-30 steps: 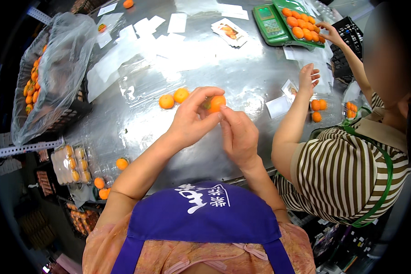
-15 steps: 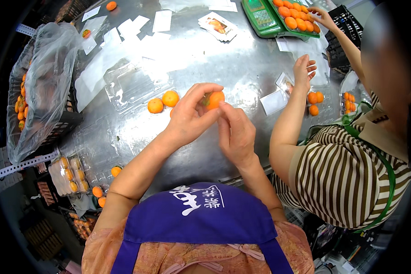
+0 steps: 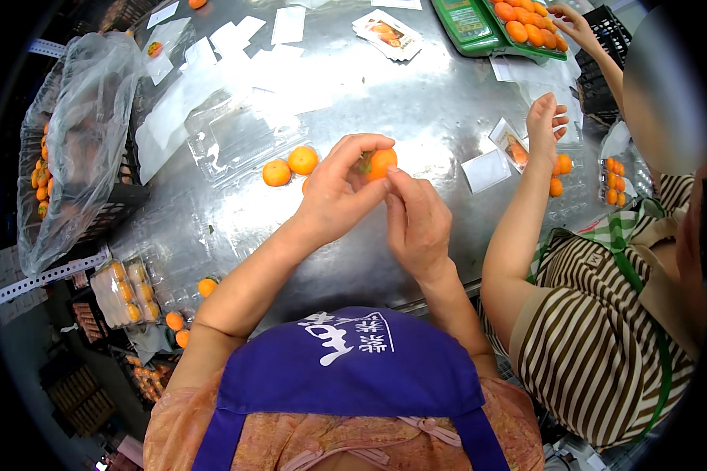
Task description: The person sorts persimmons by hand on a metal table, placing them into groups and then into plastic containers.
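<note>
My left hand [image 3: 336, 188] is curled around a small orange persimmon [image 3: 382, 163], its green top turned toward the palm. Against the lower right side of that fruit, my right hand [image 3: 421, 220] has its thumb and fingertips pinched together; whether anything small is between them is hidden. Two more persimmons [image 3: 303, 160] lie just left of my left hand, and a third is partly covered by it. Behind them, a clear plastic clamshell box [image 3: 232, 141] rests on the metal table [image 3: 416, 102].
A co-worker's bent arm [image 3: 518, 212] reaches in from the right, beside a green scale [image 3: 467, 27] holding a tray of orange fruit. Picture cards [image 3: 387, 35] and white slips [image 3: 289, 25] lie at the back. A plastic-lined crate [image 3: 118, 204] stands left; filled clamshells [image 3: 126, 292] sit nearer.
The whole view has shifted slightly, so the table things sit a little farther right. Both my hands keep nearly the same pose at the persimmon. The co-worker has leaned slightly.
</note>
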The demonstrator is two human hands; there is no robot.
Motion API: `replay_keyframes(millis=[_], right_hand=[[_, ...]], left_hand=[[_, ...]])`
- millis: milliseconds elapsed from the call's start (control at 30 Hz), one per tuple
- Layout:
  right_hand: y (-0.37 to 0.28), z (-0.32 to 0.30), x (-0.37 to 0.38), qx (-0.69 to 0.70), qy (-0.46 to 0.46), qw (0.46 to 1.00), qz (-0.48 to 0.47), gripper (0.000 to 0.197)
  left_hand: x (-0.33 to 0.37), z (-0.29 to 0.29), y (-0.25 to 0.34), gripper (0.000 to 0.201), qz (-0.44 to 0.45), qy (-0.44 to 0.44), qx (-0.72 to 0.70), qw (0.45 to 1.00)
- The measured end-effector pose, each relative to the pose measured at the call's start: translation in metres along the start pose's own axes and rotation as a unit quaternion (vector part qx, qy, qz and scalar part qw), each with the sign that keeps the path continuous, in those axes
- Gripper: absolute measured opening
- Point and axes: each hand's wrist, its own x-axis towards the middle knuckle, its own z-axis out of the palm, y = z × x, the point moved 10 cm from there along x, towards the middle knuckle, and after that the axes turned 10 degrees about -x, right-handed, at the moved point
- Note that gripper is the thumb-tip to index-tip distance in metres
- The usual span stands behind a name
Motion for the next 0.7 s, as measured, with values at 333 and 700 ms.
replay_keyframes(millis=[333,700], right_hand=[[-0.004,0.002,0.002,-0.012,-0.024,1.000,-0.015,0.042],[-0.014,-0.004,-0.005,0.045,-0.017,0.998,-0.031,0.044]], left_hand=[[0.000,-0.002,0.002,0.039,0.012,0.012,0.019,1.000],[-0.001,0.004,-0.010,0.048,-0.051,0.012,-0.050,0.997]])
